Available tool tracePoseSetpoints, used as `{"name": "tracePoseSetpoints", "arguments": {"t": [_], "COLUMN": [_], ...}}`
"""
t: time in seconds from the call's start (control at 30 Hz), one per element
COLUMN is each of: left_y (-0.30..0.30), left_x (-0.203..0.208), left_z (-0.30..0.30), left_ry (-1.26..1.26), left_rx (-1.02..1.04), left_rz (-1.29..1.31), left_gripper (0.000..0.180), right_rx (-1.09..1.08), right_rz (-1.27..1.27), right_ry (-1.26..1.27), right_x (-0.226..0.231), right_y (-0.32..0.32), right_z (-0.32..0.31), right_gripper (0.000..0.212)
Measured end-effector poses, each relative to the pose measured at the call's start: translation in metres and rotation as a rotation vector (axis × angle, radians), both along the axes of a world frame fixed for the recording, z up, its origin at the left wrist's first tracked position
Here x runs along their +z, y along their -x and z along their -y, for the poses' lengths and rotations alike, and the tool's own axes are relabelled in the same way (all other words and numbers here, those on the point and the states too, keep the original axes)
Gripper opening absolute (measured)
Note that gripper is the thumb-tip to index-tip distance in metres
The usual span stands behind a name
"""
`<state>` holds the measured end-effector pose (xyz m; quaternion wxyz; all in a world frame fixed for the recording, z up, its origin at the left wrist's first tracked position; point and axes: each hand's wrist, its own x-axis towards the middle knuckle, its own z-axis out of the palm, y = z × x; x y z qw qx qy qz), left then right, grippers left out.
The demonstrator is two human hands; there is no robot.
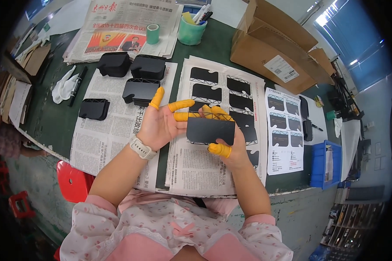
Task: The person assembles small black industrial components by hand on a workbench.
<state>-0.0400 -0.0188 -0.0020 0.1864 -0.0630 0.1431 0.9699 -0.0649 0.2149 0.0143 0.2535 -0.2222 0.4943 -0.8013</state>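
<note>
My right hand (pixel 237 150) grips a thin black card (pixel 209 129) with a lattice cut-out along its top edge and a notch at the bottom. Its thumb is at the card's lower edge, and the fingers reach behind it. My left hand (pixel 159 126) lies palm up with fingers spread. Some of its fingertips are at the card's upper left; whether they touch it I cannot tell. Yellow finger cots cover several fingertips on both hands. Beneath, more black cards (pixel 204 75) lie in two columns on newspaper (pixel 191 163), partly hidden by my hands.
Stacks of black cards (pixel 113 65) stand on newspaper at the left. A green tape roll (pixel 152 34), a pen cup (pixel 191 32) and a cardboard box (pixel 265 48) sit farther back. On the right are a printed sheet (pixel 285 158) and a blue bin (pixel 319 163).
</note>
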Motion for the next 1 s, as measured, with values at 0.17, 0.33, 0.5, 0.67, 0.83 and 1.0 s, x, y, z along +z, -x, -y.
{"name": "tracePoseSetpoints", "arguments": {"t": [0.17,0.33,0.5,0.67,0.83,1.0], "left_y": [-0.002,-0.017,-0.023,-0.017,-0.019,-0.030], "left_x": [-0.004,0.000,0.011,0.006,0.009,0.032], "left_z": [-0.001,-0.019,-0.027,-0.011,-0.012,-0.021], "left_ry": [0.132,0.943,1.394,1.008,1.229,1.873], "left_rx": [0.001,0.306,0.477,0.569,0.637,0.686], "left_rz": [-0.110,-0.430,-0.706,-0.510,-0.659,-1.101], "left_gripper": [0.079,0.064,0.077,0.065,0.072,0.057], "right_rx": [0.002,0.017,0.022,-0.007,-0.011,-0.031], "right_rz": [-0.009,0.001,-0.011,0.010,0.011,0.011], "right_ry": [0.012,-0.020,0.043,0.080,0.090,0.103], "right_x": [-0.002,0.000,0.000,0.010,0.010,0.012], "right_y": [0.001,0.001,0.002,0.001,0.001,0.000], "right_z": [0.000,0.001,0.002,0.004,0.004,0.002], "right_gripper": [0.092,0.093,0.093,0.093,0.093,0.094]}}
